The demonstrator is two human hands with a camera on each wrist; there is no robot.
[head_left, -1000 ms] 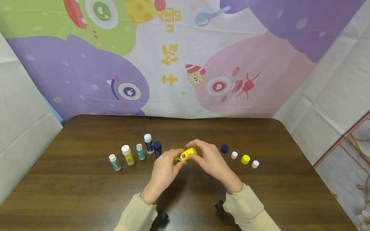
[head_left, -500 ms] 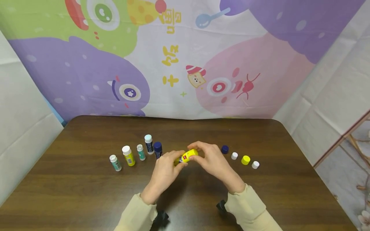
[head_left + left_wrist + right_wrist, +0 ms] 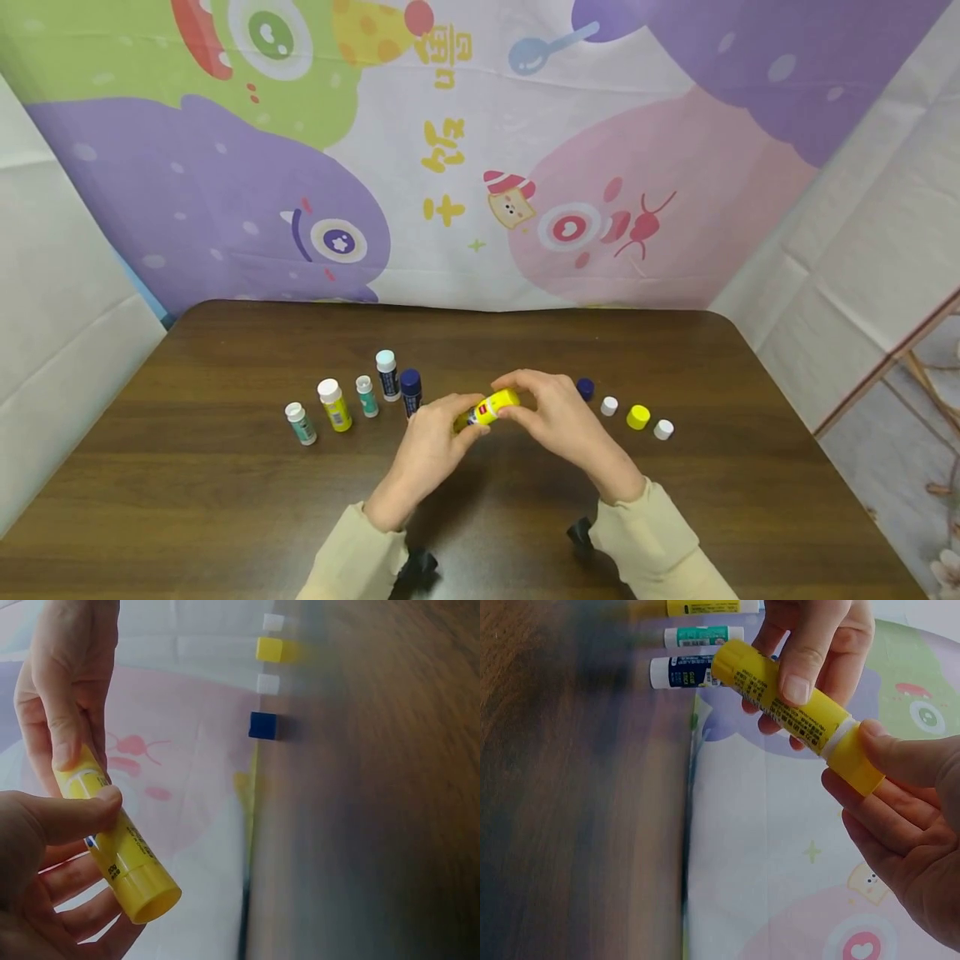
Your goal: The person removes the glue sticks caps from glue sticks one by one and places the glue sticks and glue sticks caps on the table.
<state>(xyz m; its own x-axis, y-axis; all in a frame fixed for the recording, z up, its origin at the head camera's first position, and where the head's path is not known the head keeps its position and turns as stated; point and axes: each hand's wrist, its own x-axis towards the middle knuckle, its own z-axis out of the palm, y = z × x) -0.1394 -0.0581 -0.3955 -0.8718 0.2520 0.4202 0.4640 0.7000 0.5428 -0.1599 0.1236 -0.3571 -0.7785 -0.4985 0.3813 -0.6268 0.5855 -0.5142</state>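
A yellow glue stick (image 3: 491, 407) is held tilted above the table, between both hands. My left hand (image 3: 430, 446) grips its body, thumb on the near side, as the left wrist view shows. The thumb and fingers of my right hand (image 3: 562, 421) pinch the yellow cap (image 3: 855, 763) at the other end. A white band (image 3: 840, 738) shows between cap and body in the right wrist view. Closest to my left hand stands a navy-capped glue stick (image 3: 411, 392), its lower part hidden behind that hand.
Left on the brown table (image 3: 225, 500) stand several glue sticks, among them a yellow one (image 3: 334, 406), a white-topped navy one (image 3: 387, 377) and a teal one (image 3: 302, 425). Loose caps lie right: navy (image 3: 585, 389), yellow (image 3: 638, 417) and white (image 3: 663, 429). A cartoon cloth (image 3: 465, 275) hangs behind.
My right hand has shifted slightly right, its fingers still on the cap. The glue stick has moved a little the same way. My left hand keeps its grip, almost in place.
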